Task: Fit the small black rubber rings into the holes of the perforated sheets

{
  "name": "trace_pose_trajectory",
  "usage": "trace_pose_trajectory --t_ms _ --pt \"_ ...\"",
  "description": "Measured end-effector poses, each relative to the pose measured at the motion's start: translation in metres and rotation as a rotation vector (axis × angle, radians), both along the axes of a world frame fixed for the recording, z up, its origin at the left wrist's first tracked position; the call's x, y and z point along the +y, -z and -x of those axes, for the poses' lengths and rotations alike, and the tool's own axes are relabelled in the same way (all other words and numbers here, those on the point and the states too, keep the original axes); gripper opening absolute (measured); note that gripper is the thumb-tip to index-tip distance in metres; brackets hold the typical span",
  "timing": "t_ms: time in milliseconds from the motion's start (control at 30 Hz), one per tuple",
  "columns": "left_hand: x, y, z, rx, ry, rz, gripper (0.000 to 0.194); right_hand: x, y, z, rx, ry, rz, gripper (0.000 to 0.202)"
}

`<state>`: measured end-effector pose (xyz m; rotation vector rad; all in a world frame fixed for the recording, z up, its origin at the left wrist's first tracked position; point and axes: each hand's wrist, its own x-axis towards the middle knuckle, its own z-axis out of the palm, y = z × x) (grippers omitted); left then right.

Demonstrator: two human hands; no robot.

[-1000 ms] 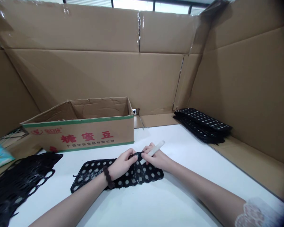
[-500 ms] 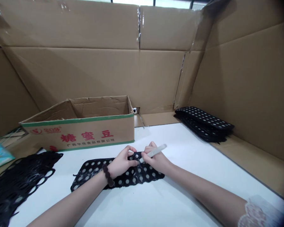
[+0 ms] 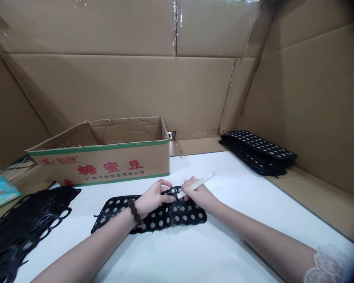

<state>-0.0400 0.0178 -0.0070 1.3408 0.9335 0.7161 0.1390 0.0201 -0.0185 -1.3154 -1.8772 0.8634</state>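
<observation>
A black sheet with rows of pale round spots (image 3: 156, 225) lies across the white table in front of me. My left hand (image 3: 153, 199) is closed over its upper middle, thumb and forefinger gripping near the top edge. A dark beaded band (image 3: 134, 212) circles the left wrist. In my right hand (image 3: 196, 193) is a white pen-shaped tool (image 3: 205, 179), held slantwise like a pen. Its lower tip points at the sheet beside my left thumb; whether it touches I cannot tell.
An open cardboard box (image 3: 106, 167) stands behind at left. Black perforated material (image 3: 26, 220) is heaped at far left, beside a blue-white packet (image 3: 1, 192). Stacked spotted black sheets (image 3: 259, 151) lie at the right rear. Tall cardboard walls (image 3: 120, 86) surround the table (image 3: 224, 251).
The tool and my right fingers have moved slightly up and right, away from my left thumb. My left hand still holds the sheet. The whole view has shifted a little.
</observation>
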Motion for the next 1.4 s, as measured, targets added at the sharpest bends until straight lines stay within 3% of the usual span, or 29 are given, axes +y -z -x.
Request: trace_pose_trajectory --t_ms 167,300,500,700,833,1033,1133,1233,1400 --pt "0.001 0.0 0.001 -0.018 0.002 0.001 0.035 0.0 0.002 0.0 0.005 -0.026 -0.037 0.033" --pt "0.0 0.001 -0.002 -0.005 -0.052 0.001 0.036 -0.005 0.001 0.003 -0.053 -0.088 -0.186 0.036" --pt "-0.002 0.003 -0.005 0.094 -0.157 -0.061 0.034 -0.012 0.001 0.013 -0.246 -0.014 -0.435 0.03" --pt "-0.001 0.006 -0.005 0.174 -0.193 -0.122 0.029 -0.009 0.006 0.023 -0.462 0.048 -0.562 0.026" --pt "-0.001 0.004 -0.004 0.171 -0.102 -0.131 0.028 -0.006 0.005 0.018 -0.382 0.049 -0.504 0.028" --pt "-0.004 -0.002 -0.001 0.212 0.001 -0.158 0.029 -0.005 0.0 0.005 -0.134 -0.054 -0.361 0.031" --pt "-0.004 -0.006 0.001 0.329 0.052 -0.329 0.033 -0.006 -0.002 0.003 -0.103 -0.082 -0.347 0.032" --pt "-0.002 -0.01 0.003 0.496 0.094 -0.497 0.022 -0.006 -0.005 0.002 -0.061 -0.117 -0.299 0.032" --pt "0.0 -0.012 0.004 0.475 0.195 -0.398 0.019 -0.004 -0.005 0.0 -0.031 -0.154 -0.218 0.033"
